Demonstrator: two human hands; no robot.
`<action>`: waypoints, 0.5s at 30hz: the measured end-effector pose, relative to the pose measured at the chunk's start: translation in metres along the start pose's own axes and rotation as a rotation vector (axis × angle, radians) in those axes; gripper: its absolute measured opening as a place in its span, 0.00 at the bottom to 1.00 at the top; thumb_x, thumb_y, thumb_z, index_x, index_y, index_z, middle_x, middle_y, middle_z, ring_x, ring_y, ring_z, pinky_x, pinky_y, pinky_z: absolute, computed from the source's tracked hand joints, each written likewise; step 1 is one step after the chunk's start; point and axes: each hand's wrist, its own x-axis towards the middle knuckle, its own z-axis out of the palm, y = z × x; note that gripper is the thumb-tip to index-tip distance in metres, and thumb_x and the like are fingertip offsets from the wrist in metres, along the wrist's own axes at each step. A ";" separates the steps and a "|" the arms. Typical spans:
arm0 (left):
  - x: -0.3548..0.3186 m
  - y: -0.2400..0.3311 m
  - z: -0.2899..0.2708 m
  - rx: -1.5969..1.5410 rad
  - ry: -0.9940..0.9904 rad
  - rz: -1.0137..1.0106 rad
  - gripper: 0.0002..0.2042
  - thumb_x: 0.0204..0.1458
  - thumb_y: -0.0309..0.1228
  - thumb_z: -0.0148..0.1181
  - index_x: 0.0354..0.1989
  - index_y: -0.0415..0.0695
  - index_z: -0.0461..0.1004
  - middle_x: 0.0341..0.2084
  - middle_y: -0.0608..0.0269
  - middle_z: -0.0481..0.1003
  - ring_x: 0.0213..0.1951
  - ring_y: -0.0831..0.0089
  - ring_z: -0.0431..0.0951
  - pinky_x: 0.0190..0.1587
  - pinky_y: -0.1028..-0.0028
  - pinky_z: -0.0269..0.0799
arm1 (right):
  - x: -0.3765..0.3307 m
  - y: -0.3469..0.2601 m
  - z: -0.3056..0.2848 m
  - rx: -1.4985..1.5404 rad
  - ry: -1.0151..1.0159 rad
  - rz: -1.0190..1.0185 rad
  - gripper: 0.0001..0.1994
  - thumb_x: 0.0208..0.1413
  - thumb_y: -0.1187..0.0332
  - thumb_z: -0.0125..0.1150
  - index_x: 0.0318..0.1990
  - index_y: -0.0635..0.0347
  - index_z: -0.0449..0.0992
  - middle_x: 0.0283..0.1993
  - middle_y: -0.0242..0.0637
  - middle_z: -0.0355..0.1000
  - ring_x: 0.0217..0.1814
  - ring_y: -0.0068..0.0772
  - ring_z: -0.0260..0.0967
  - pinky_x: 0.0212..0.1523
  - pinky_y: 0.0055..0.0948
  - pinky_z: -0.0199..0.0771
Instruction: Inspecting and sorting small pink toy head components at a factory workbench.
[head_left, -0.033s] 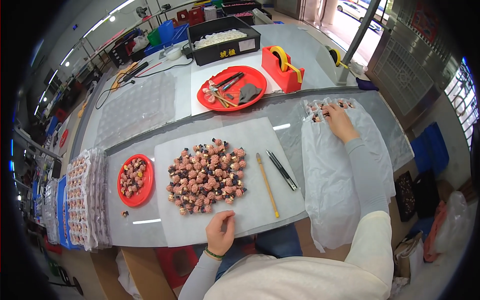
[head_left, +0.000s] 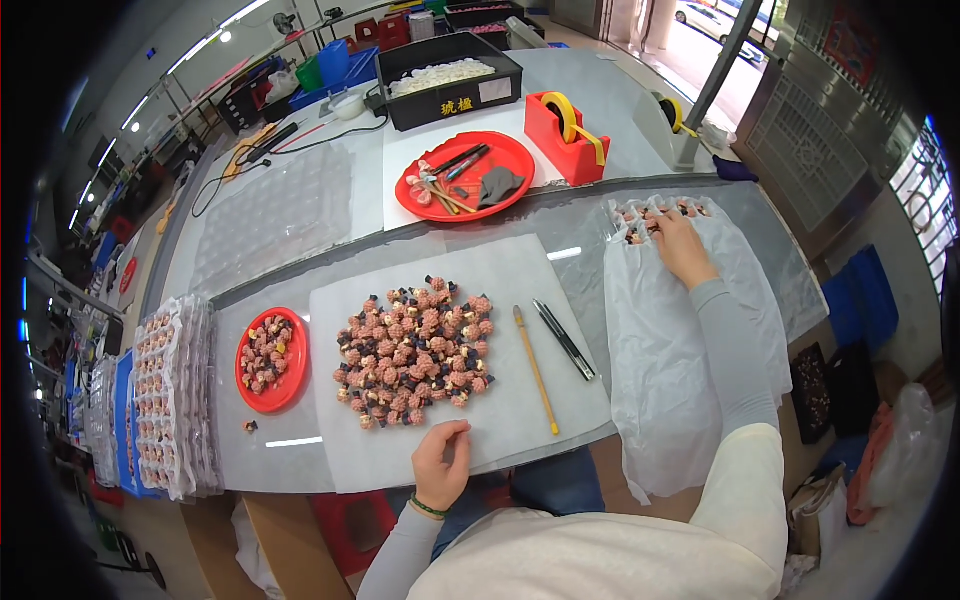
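Observation:
My right hand [head_left: 684,247] reaches over a clear blister tray [head_left: 612,214] at the right. Its fingers pinch a small pink-and-dark figurine [head_left: 652,224] at the tray's pockets, partly hidden by the fingertips. Thin white sheeting [head_left: 665,370] covers the near part of the tray and hangs over the table edge. Near the front edge of a white foam sheet [head_left: 540,270], my left hand [head_left: 441,466] rests with curled fingers; nothing shows in it. Just beyond it lies a heap of similar pink figurines [head_left: 410,350] with dark parts.
Right of the heap lie a thin yellow-handled brush [head_left: 536,370] and black pens [head_left: 563,340]. A red plate [head_left: 300,378] of figurines and stacked filled trays [head_left: 175,400] stand left. Farther back are a red tool plate [head_left: 415,203], a red tape dispenser [head_left: 565,150] and a black crate [head_left: 420,115].

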 end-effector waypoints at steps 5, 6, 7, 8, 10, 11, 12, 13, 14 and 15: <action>0.004 0.003 0.005 -0.014 -0.033 0.012 0.06 0.48 0.16 0.51 0.35 0.34 0.71 0.28 0.60 0.74 0.29 0.78 0.74 0.33 0.81 0.69 | -0.015 -0.011 0.016 -0.075 0.038 -0.028 0.17 0.54 0.66 0.49 0.49 0.66 0.66 0.48 0.50 0.65 0.50 0.48 0.62 0.51 0.37 0.63; 0.003 0.002 0.003 0.013 -0.022 0.022 0.06 0.48 0.16 0.51 0.35 0.34 0.71 0.28 0.61 0.74 0.29 0.78 0.73 0.33 0.81 0.69 | -0.017 -0.013 0.020 -0.114 0.089 -0.086 0.18 0.56 0.64 0.47 0.50 0.66 0.64 0.48 0.51 0.65 0.49 0.50 0.63 0.50 0.37 0.63; 0.003 0.000 0.002 0.040 -0.010 0.033 0.06 0.48 0.16 0.51 0.35 0.34 0.71 0.29 0.61 0.74 0.29 0.78 0.73 0.33 0.81 0.69 | -0.019 -0.016 0.024 -0.123 0.083 -0.065 0.18 0.56 0.64 0.47 0.50 0.66 0.64 0.48 0.51 0.65 0.49 0.50 0.63 0.50 0.37 0.63; 0.001 -0.003 0.000 0.014 0.007 0.020 0.06 0.48 0.16 0.51 0.35 0.35 0.71 0.29 0.61 0.73 0.29 0.78 0.73 0.33 0.81 0.69 | -0.018 -0.023 0.029 -0.119 0.094 -0.067 0.17 0.56 0.64 0.47 0.49 0.66 0.66 0.48 0.51 0.65 0.49 0.49 0.63 0.50 0.37 0.63; 0.001 -0.004 0.001 0.012 -0.005 0.027 0.06 0.49 0.16 0.51 0.35 0.35 0.71 0.29 0.61 0.73 0.29 0.79 0.73 0.33 0.81 0.69 | -0.015 -0.014 0.024 -0.129 0.112 -0.054 0.17 0.56 0.64 0.46 0.48 0.66 0.67 0.47 0.51 0.66 0.49 0.48 0.63 0.51 0.37 0.62; 0.000 -0.004 0.001 0.024 0.004 0.025 0.06 0.49 0.16 0.51 0.35 0.35 0.71 0.29 0.61 0.73 0.29 0.79 0.72 0.33 0.81 0.69 | -0.013 -0.011 0.019 -0.020 0.174 -0.128 0.15 0.55 0.63 0.47 0.45 0.64 0.69 0.43 0.50 0.68 0.46 0.47 0.65 0.48 0.39 0.64; 0.000 -0.004 0.002 0.006 -0.004 -0.002 0.06 0.49 0.17 0.51 0.35 0.35 0.71 0.29 0.61 0.73 0.29 0.78 0.73 0.34 0.81 0.69 | -0.010 -0.008 0.014 0.090 0.237 -0.205 0.14 0.54 0.63 0.47 0.42 0.63 0.72 0.38 0.48 0.70 0.44 0.46 0.66 0.45 0.41 0.65; 0.002 -0.003 0.004 0.005 -0.009 0.001 0.06 0.49 0.17 0.51 0.35 0.35 0.71 0.29 0.61 0.73 0.29 0.78 0.73 0.34 0.81 0.69 | -0.009 -0.003 0.007 0.087 0.239 -0.200 0.14 0.54 0.63 0.47 0.42 0.63 0.72 0.38 0.48 0.70 0.44 0.46 0.66 0.45 0.41 0.65; 0.003 -0.003 0.005 0.018 -0.015 0.027 0.06 0.49 0.17 0.51 0.35 0.35 0.71 0.29 0.62 0.73 0.29 0.78 0.72 0.34 0.81 0.69 | -0.010 0.002 -0.001 -0.011 0.291 -0.071 0.13 0.54 0.63 0.47 0.39 0.63 0.72 0.35 0.48 0.71 0.41 0.47 0.67 0.42 0.43 0.66; 0.003 -0.003 0.006 0.032 -0.020 0.053 0.06 0.49 0.17 0.51 0.35 0.35 0.71 0.29 0.62 0.73 0.29 0.79 0.72 0.34 0.81 0.69 | -0.010 0.008 -0.005 -0.109 0.342 0.058 0.12 0.54 0.64 0.47 0.36 0.62 0.73 0.31 0.47 0.72 0.39 0.48 0.69 0.40 0.45 0.66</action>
